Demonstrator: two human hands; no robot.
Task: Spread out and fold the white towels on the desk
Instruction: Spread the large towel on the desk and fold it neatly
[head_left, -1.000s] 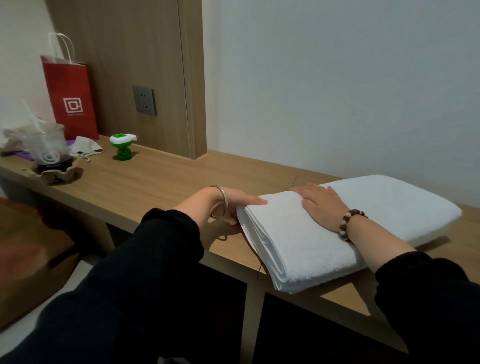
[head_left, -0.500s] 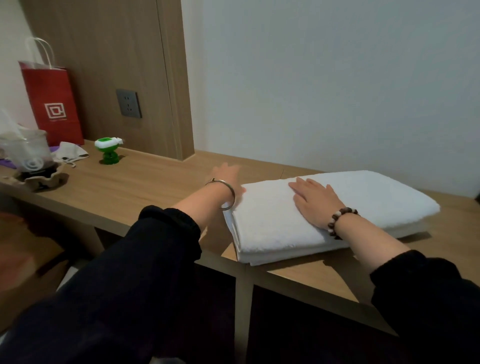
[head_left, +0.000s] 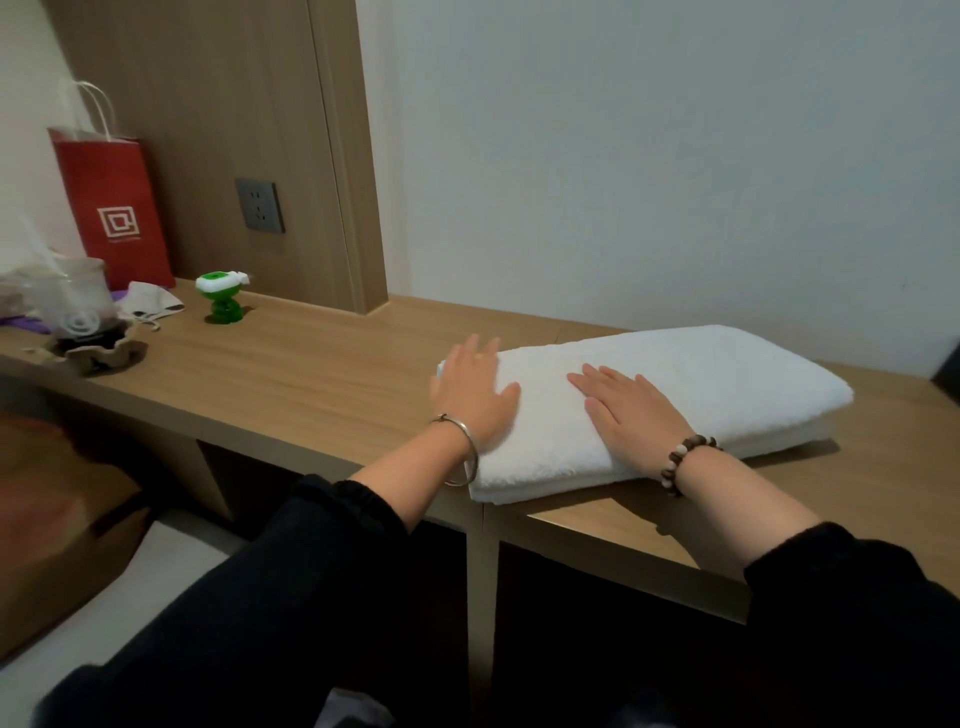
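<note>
Palms flat on the folded towel (head_left: 727, 384)
The left hand (head_left: 475, 395) and right hand (head_left: 631, 415) lie with fingers straight, pressing the towel at the desk's (head_left: 311, 374) 3 o'clock end; bag (head_left: 111, 208) at 10 o'clock.

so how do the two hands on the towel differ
The left hand lies over the left end of the folded white towel, partly past its edge; the right hand lies fully on top, nearer the middle. The left wrist wears a silver bangle, the right wrist a beaded bracelet. Both are flat with straight fingers, palms down on the towel.
</note>
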